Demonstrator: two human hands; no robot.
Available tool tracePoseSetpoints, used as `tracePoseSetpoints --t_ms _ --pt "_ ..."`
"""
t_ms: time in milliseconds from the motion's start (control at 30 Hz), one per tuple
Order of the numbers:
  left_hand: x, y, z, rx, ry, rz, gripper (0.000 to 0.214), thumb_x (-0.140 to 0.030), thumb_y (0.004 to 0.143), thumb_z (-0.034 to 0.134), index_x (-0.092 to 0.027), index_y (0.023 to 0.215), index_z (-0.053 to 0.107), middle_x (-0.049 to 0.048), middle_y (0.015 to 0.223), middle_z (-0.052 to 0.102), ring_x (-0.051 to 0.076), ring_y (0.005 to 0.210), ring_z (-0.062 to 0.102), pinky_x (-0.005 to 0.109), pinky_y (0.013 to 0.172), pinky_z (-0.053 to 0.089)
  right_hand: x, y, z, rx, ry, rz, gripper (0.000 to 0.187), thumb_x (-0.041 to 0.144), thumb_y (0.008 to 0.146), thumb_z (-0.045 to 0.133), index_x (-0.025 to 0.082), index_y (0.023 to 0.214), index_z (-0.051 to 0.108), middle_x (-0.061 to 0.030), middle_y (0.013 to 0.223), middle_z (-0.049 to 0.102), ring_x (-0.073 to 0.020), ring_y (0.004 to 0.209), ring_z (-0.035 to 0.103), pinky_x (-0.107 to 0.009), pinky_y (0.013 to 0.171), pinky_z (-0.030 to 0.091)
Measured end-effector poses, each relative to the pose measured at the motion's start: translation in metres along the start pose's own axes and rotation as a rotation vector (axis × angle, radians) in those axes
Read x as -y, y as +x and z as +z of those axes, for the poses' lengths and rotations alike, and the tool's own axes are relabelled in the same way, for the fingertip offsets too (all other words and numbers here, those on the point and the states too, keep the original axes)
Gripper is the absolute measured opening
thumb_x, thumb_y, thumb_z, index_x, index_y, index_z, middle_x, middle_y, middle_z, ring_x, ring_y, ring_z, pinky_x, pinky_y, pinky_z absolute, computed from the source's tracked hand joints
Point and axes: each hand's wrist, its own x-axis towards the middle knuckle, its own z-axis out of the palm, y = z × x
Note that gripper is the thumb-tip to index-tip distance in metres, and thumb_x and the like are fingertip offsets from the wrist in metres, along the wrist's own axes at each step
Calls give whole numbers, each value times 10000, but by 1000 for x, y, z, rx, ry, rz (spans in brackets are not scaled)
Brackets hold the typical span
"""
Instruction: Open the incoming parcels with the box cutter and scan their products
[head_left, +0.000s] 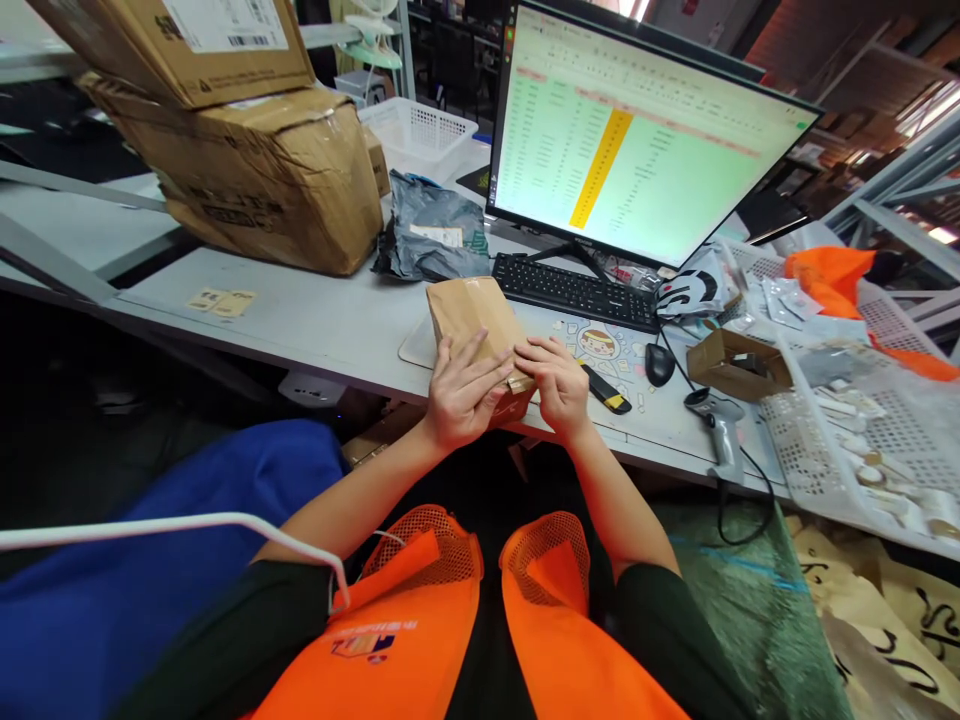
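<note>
A small brown cardboard parcel [474, 312] lies at the near edge of the desk, straight ahead of me. My left hand [459, 390] rests on its near end with the fingers laid flat over the top and the thumb round the side. My right hand [556, 385] grips the parcel's near right corner, fingers curled over the edge. Both hands hold the parcel. A yellow and black utility knife [609, 392] lies just right of my right hand.
Behind the parcel are a black keyboard [576, 290] and a monitor [637, 140] showing a spreadsheet. Large cardboard boxes [255, 170] stack at the left, a grey mailer bag [435, 228] beside them. A mouse [658, 364], barcode scanner [718, 425], small open box [739, 365] and white trays [847, 430] lie right.
</note>
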Motion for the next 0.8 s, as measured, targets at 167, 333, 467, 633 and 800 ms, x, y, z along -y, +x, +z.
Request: tracePoseSetpoints --t_ms 167,333,467,633,800 --pt "-3 4 -2 -58 -28 -60 262 -293 1068 510 -238 1138 756 59 1086 797 261 1198 686 566 1254 319 17 4 8 -64 -3 52 234 402 1003 612 222 1082 738 -116 1216 786 -289 1275 693 -545 1151 503" --pt "8 43 -26 304 -251 49 353 -463 1046 507 -178 1022 713 111 1004 734 288 1048 640 517 1103 445 41 14 -10 112 -101 104 149 328 934 666 214 1029 662 -129 1205 730 -270 1202 684 -427 1024 574" --pt "20 74 -26 486 -332 164 561 -659 1056 359 -199 823 580 84 789 620 246 758 555 430 802 489 52 29 -20 345 -259 146 183 372 965 634 195 1006 610 -102 1048 663 -224 882 661 -338 780 560" --pt "21 75 -8 346 -291 170 611 -737 1024 348 -222 750 533 57 676 550 223 652 483 414 665 425 39 31 -12 368 -384 82 220 375 1049 520 175 1065 609 -88 966 622 -211 782 611 -307 683 513" --pt "24 51 8 -126 -135 166 586 -584 1040 390 -224 577 379 36 541 432 213 577 397 432 637 364 7 36 -15 -9 -224 176 360 208 1005 373 170 1269 616 -121 1073 696 -240 966 674 -374 895 568"
